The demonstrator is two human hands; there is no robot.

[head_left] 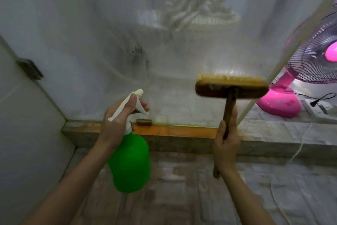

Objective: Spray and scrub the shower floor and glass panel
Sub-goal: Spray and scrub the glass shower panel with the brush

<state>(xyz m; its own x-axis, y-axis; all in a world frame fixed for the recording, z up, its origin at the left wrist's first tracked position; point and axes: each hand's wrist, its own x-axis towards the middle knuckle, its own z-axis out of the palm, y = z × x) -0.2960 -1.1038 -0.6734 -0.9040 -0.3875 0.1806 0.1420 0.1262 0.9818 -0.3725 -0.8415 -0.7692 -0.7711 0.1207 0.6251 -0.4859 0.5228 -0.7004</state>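
Facing one glass panel [127, 51], hands hold one spray bottle [130, 162], one brush [231, 87]

Single head-worn wide-angle view; looks forward, downward; near glass panel [182, 57]; shower floor [182, 188] below.

No text, label, brand or number can be read. The back of the wooden scrub brush [231, 88] carries a small pale mark, too blurred to make out. The pink fan's base [279, 105] shows a few dark red marks, likewise too small and blurred to read.
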